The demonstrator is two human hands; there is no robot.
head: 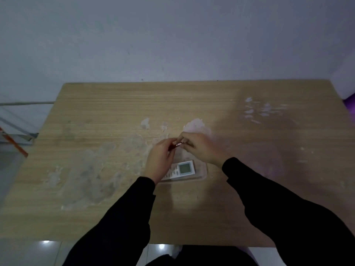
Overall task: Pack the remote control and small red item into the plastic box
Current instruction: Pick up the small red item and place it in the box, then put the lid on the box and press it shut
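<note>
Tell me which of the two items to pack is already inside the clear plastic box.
The white remote control, lying in the clear plastic box. The small red item is held above it by both hands.

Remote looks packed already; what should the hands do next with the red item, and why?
Probably lower the red item into the box beside the remote. Both the left hand and right hand hold it just above the box, where the remote already lies.
</note>
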